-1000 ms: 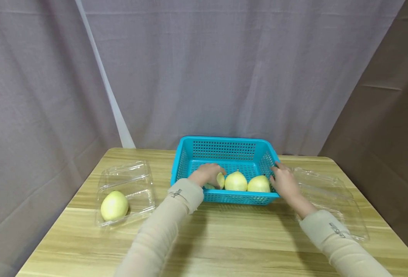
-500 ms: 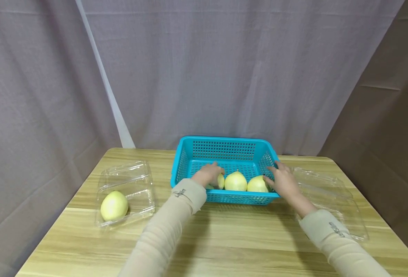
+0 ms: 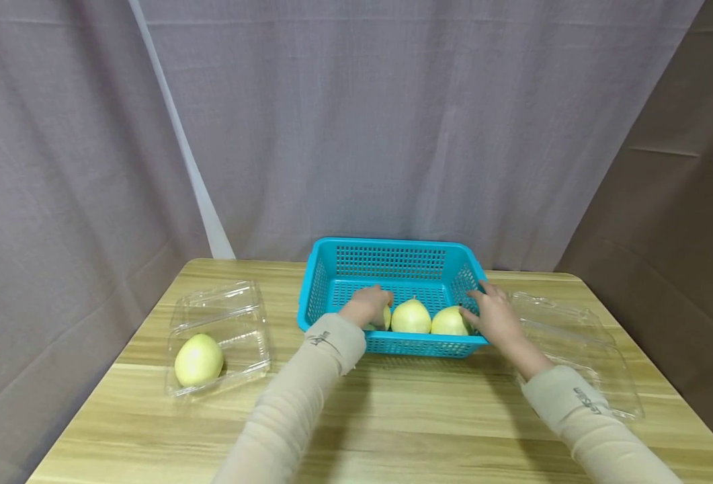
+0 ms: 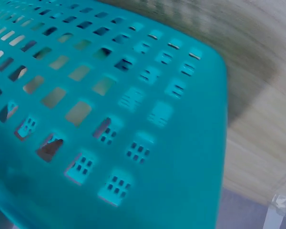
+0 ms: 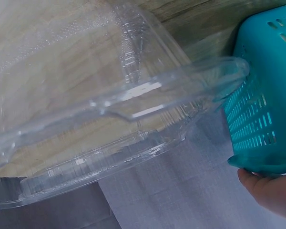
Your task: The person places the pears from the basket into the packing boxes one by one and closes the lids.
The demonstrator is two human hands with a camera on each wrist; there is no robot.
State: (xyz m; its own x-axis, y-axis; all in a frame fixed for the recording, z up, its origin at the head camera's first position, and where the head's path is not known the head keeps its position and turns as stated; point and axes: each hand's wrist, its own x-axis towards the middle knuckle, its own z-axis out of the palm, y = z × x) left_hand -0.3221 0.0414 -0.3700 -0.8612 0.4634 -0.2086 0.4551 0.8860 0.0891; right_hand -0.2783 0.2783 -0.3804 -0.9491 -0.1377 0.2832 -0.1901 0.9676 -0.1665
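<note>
In the head view a blue plastic basket holds pale yellow pears in a row along its near side. My left hand reaches over the near wall and grips the leftmost pear, covering most of it. Beside that one sit a middle pear and a right pear. At the basket's right end my right hand lies over the rim with fingers spread, its thumb at the right pear. The right wrist view shows part of that hand against the rim. The left wrist view has only the basket's outer wall.
On the left of the wooden table an open clear plastic clamshell box holds one pear. Another clear clamshell box lies on the right, partly behind my right forearm. A grey curtain hangs behind the table.
My left hand and sleeve have shifted slightly right inside the basket. My right thumb has moved left from the basket's end onto the right pear. The basket stays in place.
</note>
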